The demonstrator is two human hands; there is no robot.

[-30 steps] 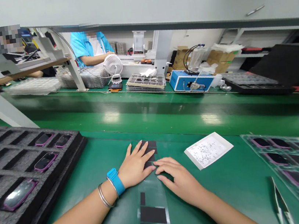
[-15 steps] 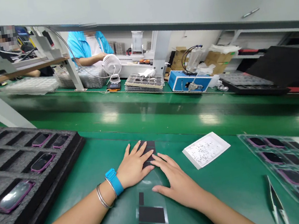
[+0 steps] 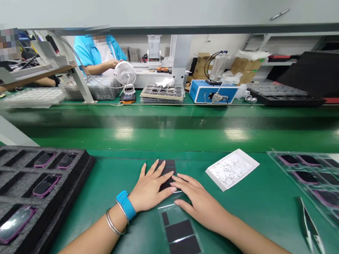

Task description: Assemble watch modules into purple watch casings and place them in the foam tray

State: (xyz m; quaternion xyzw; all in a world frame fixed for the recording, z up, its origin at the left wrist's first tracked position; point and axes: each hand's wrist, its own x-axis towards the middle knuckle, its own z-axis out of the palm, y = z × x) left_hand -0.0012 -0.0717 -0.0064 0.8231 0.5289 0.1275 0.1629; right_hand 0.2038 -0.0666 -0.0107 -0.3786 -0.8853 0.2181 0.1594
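My left hand (image 3: 150, 187), wearing a blue wrist strap (image 3: 125, 204) and metal bangles, lies flat with fingers spread over a dark sheet (image 3: 170, 165) on the green mat. Just to its right is my right hand (image 3: 196, 196), fingers apart and loosely bent, the fingertips at the sheet's right edge beside my left fingers. Below them on the mat lies a clear film (image 3: 181, 235) bearing black rectangular pieces. Whether the right fingertips press on the sheet is hard to make out.
At left stands a grey foam tray (image 3: 79, 156) holding several purple-framed screens. A white card (image 3: 232, 169) with small dark specks lies to the right. Further right are tweezers (image 3: 309, 225) and a clear tray (image 3: 276, 158) of dark parts. Across the bench, a person in blue works behind a fan (image 3: 125, 73).
The clear film with black pieces has shifted up and to the right and now lies whole in view. My hands have barely moved; the right thumb sits slightly higher.
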